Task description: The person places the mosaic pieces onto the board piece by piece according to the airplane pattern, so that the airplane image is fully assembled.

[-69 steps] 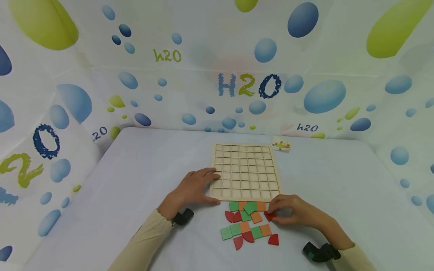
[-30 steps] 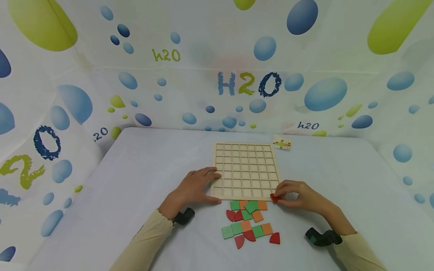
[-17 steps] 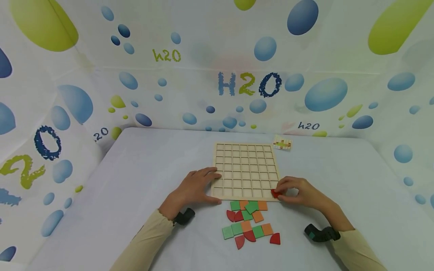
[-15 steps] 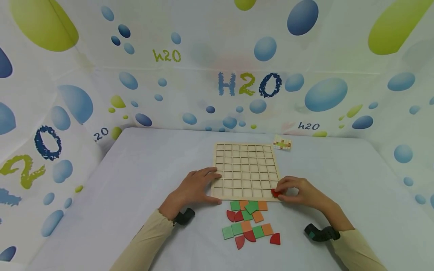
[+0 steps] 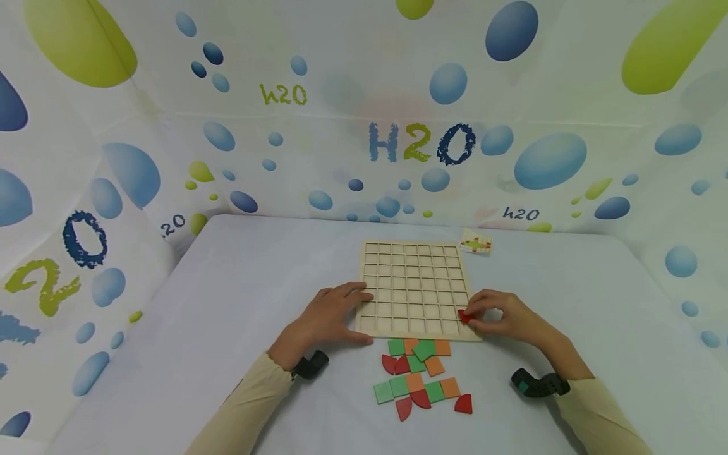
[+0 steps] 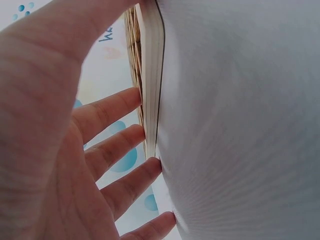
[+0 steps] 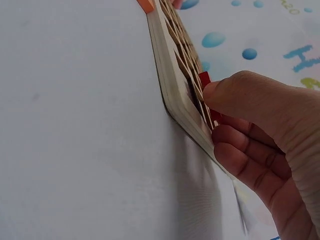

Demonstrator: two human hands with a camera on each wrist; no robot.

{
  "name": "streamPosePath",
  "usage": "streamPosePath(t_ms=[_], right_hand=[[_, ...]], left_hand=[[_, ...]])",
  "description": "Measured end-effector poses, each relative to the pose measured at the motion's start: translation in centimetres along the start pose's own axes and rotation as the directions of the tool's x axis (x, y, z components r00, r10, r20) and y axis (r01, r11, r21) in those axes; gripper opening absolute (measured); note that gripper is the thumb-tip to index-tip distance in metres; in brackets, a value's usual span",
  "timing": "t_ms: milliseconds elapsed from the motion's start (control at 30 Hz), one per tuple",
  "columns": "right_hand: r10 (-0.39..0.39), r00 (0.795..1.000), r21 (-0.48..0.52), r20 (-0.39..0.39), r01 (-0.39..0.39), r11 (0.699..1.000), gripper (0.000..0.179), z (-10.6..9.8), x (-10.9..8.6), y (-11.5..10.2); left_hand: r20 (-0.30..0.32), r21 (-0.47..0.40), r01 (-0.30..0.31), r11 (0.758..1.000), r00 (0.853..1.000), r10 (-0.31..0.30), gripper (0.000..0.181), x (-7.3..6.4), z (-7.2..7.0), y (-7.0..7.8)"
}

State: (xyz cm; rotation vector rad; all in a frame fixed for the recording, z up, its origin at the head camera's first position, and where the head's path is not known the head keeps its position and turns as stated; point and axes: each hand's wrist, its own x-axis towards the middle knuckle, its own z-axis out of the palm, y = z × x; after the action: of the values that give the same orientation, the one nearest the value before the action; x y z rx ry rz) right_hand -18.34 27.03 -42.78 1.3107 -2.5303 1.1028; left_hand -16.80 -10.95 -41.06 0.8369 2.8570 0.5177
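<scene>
The red piece (image 5: 463, 315) is pinched between the thumb and fingertips of the right hand (image 5: 510, 316), at the right edge of the wooden grid board (image 5: 414, 272), towards its near right corner; whether the board is touched cannot be told. At the board's left edge, the fingers of the left hand (image 5: 327, 316) are spread. The piece is best held lightly and level, squared to the cells. One straight side seems turned towards the board's far edge; its long axis is hidden by the fingers.
</scene>
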Motion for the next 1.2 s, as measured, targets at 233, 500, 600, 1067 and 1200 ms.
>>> streamPosePath(t_ms=[233, 500, 600, 1067, 1200], right_hand=[[0.027, 1.000, -0.049, -0.015, -0.028, 0.998, 0.026, 0.0, 0.4, 0.5], [0.015, 0.999, -0.036, -0.051, -0.017, 0.999, 0.025, -0.1, 0.7, 0.6], [0.011, 0.998, -0.027, -0.067, -0.013, 1.000, 0.026, 0.1, 0.7, 0.8], [-0.003, 0.989, -0.095, -0.147, -0.011, 0.995, 0.025, 0.9, 0.9, 1.1], [0.000, 0.985, -0.116, -0.173, -0.020, 0.993, 0.028, 1.1, 1.0, 1.0]], left_hand=[[0.009, -0.004, -0.009, 1.000, 1.000, 0.009, 0.077, 0.0, 0.0, 0.0], [0.008, -0.005, -0.014, 1.000, 1.000, 0.014, 0.077, 0.0, 0.0, 0.0], [0.009, -0.003, -0.012, 1.000, 1.000, 0.012, 0.077, 0.0, 0.0, 0.0], [0.007, 0.002, -0.006, 1.000, 1.000, 0.006, 0.076, 0.0, -0.1, 0.0], [0.009, 0.004, -0.009, 1.000, 1.000, 0.009, 0.076, 0.0, 0.0, 0.0]])
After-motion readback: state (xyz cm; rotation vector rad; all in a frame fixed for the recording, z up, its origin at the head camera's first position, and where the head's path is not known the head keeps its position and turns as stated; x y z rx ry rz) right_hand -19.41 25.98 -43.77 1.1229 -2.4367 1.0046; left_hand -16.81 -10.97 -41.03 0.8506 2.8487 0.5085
